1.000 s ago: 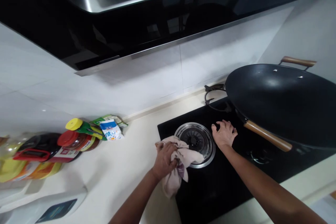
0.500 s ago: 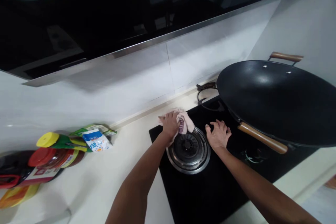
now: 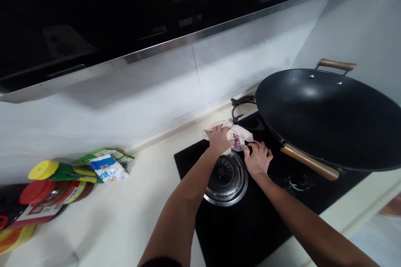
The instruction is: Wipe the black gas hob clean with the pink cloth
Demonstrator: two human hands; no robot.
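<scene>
Dim, cool light; far wall [image 3: 163,91] softly shadowed, glare in the right wok [image 3: 328,121], left bottles [image 3: 42,213] stretched, blurry

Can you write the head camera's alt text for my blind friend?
A person's left hand rests on a pink cloth at the back edge of a black stovetop, the right hand beside a round burner. A big black wok is at right.

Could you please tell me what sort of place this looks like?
Most likely a kitchen, judging by the black cooktop, the large wok with wooden handles, and the red-capped jar.
</scene>
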